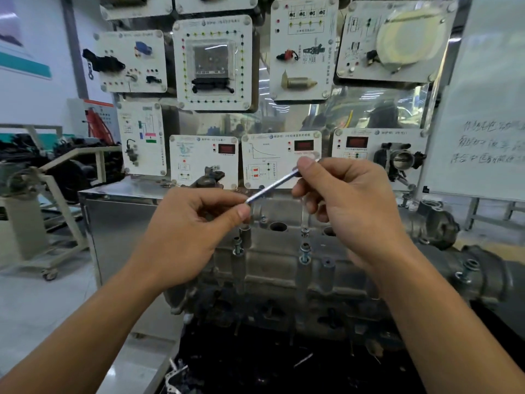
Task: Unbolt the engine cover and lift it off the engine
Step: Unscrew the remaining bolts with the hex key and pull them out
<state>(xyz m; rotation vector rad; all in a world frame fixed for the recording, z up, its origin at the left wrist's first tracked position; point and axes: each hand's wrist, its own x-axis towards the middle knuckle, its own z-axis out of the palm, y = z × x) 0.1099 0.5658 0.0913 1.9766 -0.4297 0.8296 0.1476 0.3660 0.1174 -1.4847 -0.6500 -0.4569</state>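
Observation:
A grey cast-metal engine cover [272, 268] lies across the engine at centre, partly hidden by my hands. A few bolts stand raised in their holes, one [238, 247] at the left and one [305, 253] in the middle. Above the cover I hold a long thin silver bolt [272, 186] slanted between both hands. My left hand [196, 237] pinches its lower end between thumb and forefinger. My right hand [349, 203] pinches its upper end near the head.
A display board with white sensor panels [211, 62] rises just behind the engine. A whiteboard [483, 109] stands at right. A steel cabinet [119, 223] sits left of the engine, with a wheeled frame [51, 211] beyond. A dark tray [284, 365] with loose parts lies below.

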